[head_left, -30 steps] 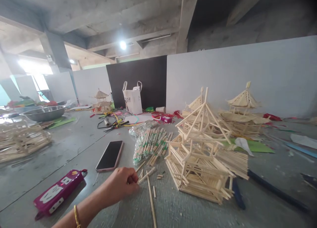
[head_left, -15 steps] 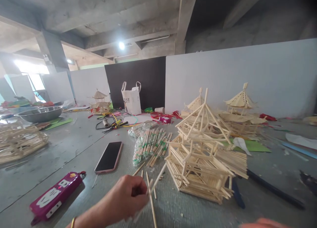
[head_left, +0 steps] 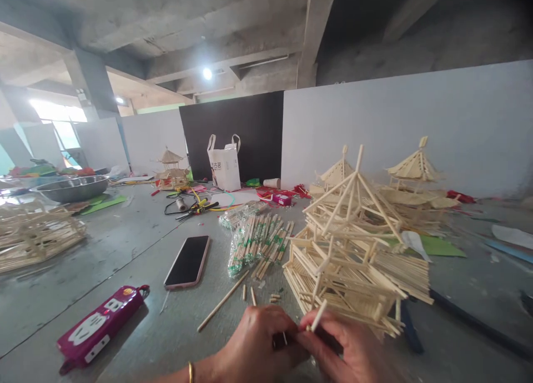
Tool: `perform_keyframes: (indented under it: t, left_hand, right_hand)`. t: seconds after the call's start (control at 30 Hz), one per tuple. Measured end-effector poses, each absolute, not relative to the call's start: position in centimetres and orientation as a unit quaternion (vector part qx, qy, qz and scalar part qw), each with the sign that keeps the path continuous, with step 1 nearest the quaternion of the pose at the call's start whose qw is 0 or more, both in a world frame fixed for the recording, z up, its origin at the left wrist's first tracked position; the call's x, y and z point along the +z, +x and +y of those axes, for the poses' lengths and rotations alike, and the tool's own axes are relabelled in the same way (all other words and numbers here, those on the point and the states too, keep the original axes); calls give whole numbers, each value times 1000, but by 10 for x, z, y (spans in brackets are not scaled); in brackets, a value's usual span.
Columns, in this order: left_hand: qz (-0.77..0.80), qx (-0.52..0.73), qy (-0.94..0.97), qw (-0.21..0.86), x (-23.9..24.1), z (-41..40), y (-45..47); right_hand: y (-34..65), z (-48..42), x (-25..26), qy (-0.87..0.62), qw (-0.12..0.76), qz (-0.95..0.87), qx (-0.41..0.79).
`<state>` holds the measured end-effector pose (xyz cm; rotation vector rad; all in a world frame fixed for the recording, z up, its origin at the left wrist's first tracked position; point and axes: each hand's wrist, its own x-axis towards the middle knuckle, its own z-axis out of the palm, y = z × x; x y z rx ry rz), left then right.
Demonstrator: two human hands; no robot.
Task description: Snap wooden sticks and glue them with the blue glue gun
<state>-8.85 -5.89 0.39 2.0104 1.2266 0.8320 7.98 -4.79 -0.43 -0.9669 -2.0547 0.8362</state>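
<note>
Pale wooden stick in my fingers, pale stick pavilion, magenta case with white markings, black-screened phone, green-banded chopstick packets, grey floor.

Only the lower parts of the person's two arms show, at the bottom edge of the head view. The left hand is bare, with no glove and no ring that can be made out on the fingers. Its forearm is bare too, with no sleeve in view up to the frame edge. On the left wrist sits a thin gold-coloured metal bangle (a plain narrow band, only a short arc of it showing). The right hand is likewise bare and ungloved; its wrist is cut off by the picture's lower edge, so anything worn there cannot be told.
</note>
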Motion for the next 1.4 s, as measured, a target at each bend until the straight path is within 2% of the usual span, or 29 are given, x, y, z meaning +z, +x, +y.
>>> perform_keyframes:
  t: [0.33, 0.83, 1.23, 1.4]
  left_hand:
    - [483, 228, 784, 317, -7, -56, -99]
    - [451, 241, 798, 318, -5, -58, -97]
    - [480, 258, 776, 318, -3, -58, -93]
    - [474, 284, 782, 288, -5, -58, -96]
  right_hand:
    - [75, -47, 6, -335, 352, -829, 275]
    - [75, -49, 9, -309, 339, -846, 271]
    - [71, -48, -2, -353, 327, -839, 254]
    - [79, -54, 18, -353, 347, -831, 253]
